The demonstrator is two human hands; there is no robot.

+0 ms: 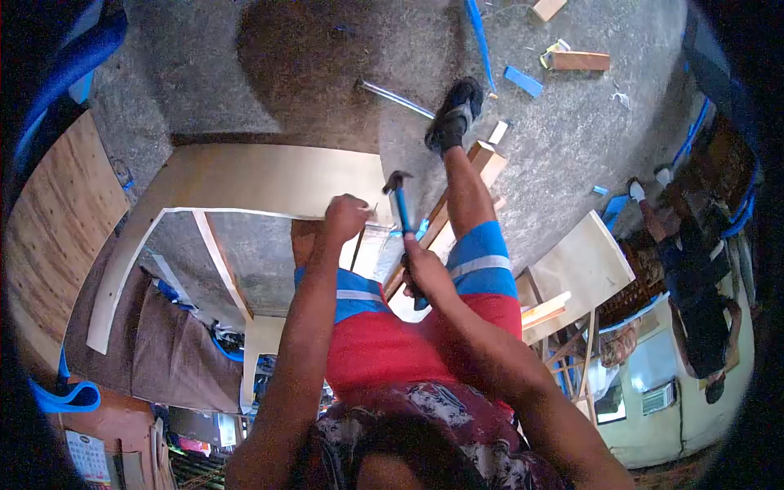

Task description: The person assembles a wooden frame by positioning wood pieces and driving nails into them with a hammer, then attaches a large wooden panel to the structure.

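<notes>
Head view shows the right hand (426, 273) wrapped firmly around the lower half of the handle of a claw hammer (401, 204), its metal end pointing away from the person, just beside the right end of a plywood panel (261, 175). Holding it there likely leaves the striking end well free of the fingers. The left hand (347, 217) is curled at the panel's near edge, perhaps to steady the wood or pinch something small; blur means I cannot tell whether anything is in its grasp. The left leg (304, 241) passes out of sight under the panel, possibly lending it support, though any contact is hidden. The right shoe (455, 114) rests on the concrete floor (563, 139), seemingly for balance, with lengths of timber (492, 166) beside that leg
</notes>
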